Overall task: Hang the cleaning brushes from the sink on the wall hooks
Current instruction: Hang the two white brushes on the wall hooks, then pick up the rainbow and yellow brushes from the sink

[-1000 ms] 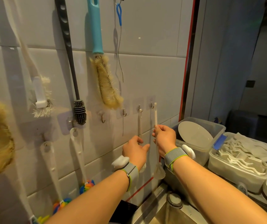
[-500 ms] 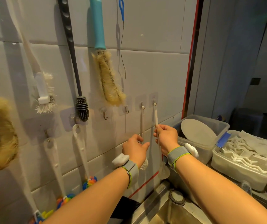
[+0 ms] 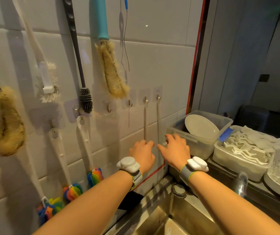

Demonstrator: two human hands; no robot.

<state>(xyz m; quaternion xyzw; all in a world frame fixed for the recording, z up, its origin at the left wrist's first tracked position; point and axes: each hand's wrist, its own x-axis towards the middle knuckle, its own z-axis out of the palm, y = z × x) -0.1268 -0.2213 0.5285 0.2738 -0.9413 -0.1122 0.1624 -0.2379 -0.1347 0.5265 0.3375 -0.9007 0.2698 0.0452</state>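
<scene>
Glossy glazed wall tiles carry small metal hooks. The sink is brushed steel. Translucent plastic tubs look smooth; the teal-handled brush has coarse tan bristles.

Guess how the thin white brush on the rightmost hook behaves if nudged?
Thin white brush hangs from a single hook, so it would probably swing sideways. Its slim handle looks light and possibly bendy. The right hand is by its lower end.

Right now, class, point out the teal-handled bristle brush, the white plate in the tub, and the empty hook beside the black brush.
teal-handled bristle brush (image 3: 102, 17), head view, on its teal handle.
white plate (image 3: 201, 126), head view, on its face.
empty hook (image 3: 108, 108), head view, on its metal curve.
</scene>
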